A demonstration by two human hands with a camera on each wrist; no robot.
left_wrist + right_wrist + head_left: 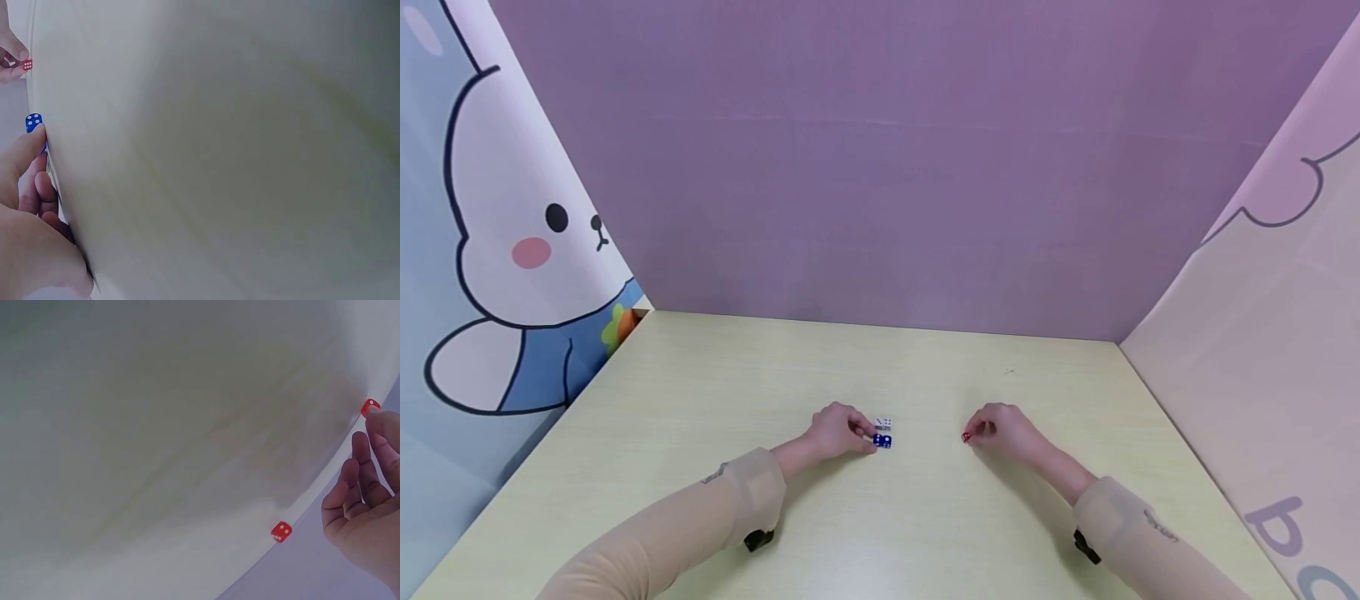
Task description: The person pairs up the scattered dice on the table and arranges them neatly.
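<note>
A purple wall [880,167] is rising at twelve o'clock, counting from the middle of the pale table [820,358] that is spreading out below it. A side panel [497,250] with a big cartoon animal is standing at ten o'clock, and a paler panel [1262,333] is standing at two o'clock. A beige left sleeve [700,508] is reaching in from eight o'clock, and a matching right sleeve [1142,533] is coming from about four o'clock. The left hand [837,431] is lying at nine o'clock from the blue dice [882,441], its thumb and forefinger pinching them. The right hand [1009,431] is sitting at three o'clock, well apart from the left, its thumb and forefinger clamping a red die [966,437] (whether that die is touching the table, the pictures are not telling). Black bits [758,540] are peeping out under both cuffs, too covered to name. Two white dice [883,423] are resting side by side at twelve o'clock from the blue pair, just beyond it. In the right wrist view, a second red die [281,532] is lying on the table at seven o'clock from the pinched one, near the curled lower fingers.
</note>
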